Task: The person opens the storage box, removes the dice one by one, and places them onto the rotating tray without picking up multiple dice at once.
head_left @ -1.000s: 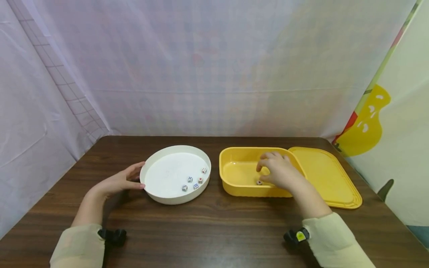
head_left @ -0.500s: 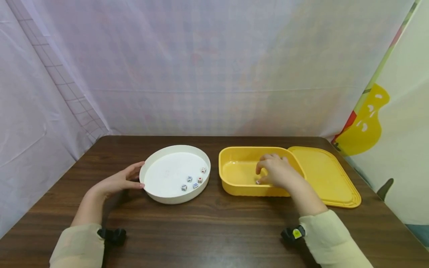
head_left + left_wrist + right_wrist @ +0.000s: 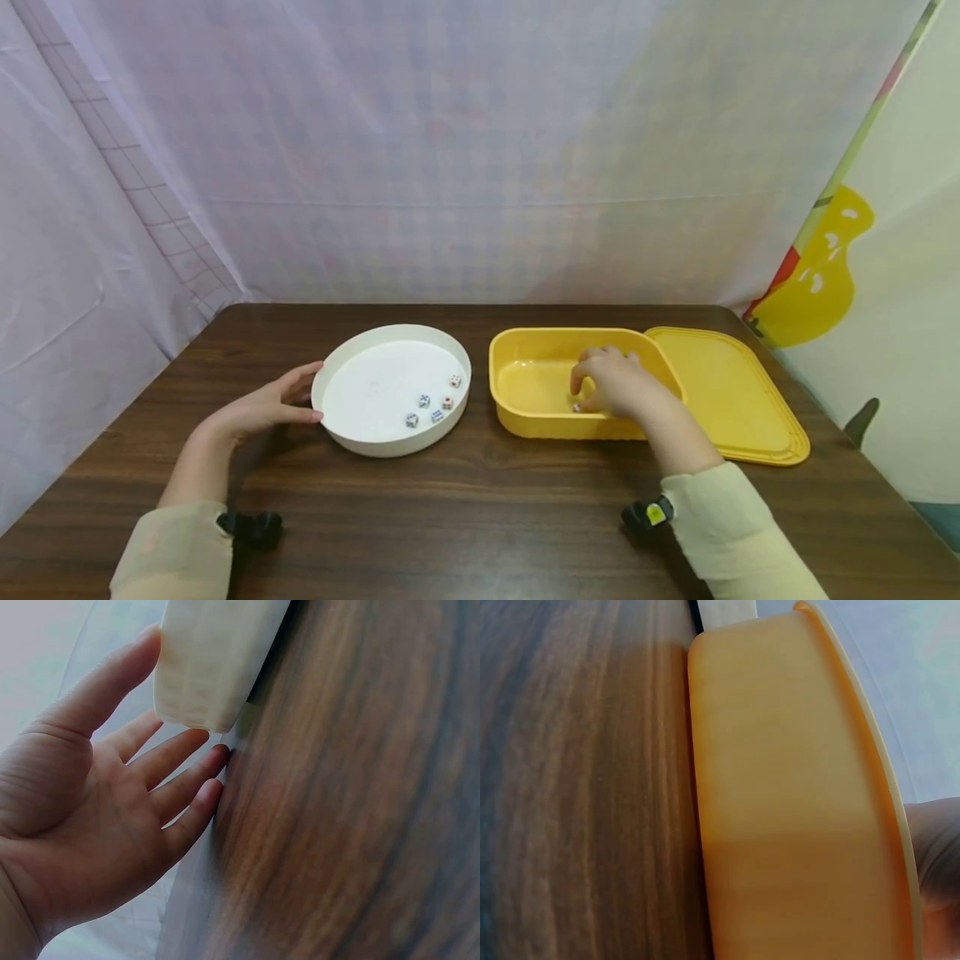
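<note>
My left hand [image 3: 266, 406] is at the left side of the round white dish [image 3: 363, 396]. In the left wrist view its thumb and fingertips touch the dish's side wall [image 3: 217, 660], fingers extended and spread. Several small white dice lie in the dish's right half, one with a red dot [image 3: 447, 403] among blue-marked ones. My right hand [image 3: 618, 385] reaches down into the yellow box [image 3: 525, 427], fingers bent and apart. A single die [image 3: 577, 407] shows just at the thumb tip, partly hidden. In the right wrist view the box wall [image 3: 795, 772] covers most of that hand.
A flat yellow lid [image 3: 723, 392] lies right of the box, partly behind it. Everything stands on a dark wood table [image 3: 450, 525]. Pale cloth [image 3: 480, 150] hangs behind, and a printed sheet [image 3: 885, 333] hangs at the right.
My right hand has dipped slightly lower and leftward in the box, its thumb coming closer over the die. The right sleeve has shifted left. My left hand stays at the dish.
</note>
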The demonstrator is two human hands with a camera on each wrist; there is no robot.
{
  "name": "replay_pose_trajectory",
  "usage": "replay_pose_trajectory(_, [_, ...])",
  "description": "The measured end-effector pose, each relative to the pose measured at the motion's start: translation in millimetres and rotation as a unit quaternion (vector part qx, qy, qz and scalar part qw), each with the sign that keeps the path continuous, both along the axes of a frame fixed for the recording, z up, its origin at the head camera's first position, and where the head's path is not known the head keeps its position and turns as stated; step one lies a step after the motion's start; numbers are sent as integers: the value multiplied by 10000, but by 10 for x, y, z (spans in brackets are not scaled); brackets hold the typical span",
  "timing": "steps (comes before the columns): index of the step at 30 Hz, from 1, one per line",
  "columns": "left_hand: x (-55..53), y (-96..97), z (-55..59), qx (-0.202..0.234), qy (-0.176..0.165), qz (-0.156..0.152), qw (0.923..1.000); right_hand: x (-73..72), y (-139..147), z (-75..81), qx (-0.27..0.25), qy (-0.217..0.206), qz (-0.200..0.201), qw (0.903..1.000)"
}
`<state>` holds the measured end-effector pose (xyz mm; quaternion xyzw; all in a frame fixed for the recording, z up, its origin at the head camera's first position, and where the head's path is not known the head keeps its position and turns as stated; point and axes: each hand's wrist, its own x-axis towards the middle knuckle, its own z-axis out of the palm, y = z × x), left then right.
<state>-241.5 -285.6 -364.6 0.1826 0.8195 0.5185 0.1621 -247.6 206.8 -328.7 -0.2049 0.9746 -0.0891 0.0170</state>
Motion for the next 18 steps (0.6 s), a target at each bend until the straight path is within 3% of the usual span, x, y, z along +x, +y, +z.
replay_pose_trajectory(18, [-11,-15,-29,-27,-36,-11,10000,-14,-13,-13,197,26,82,9998])
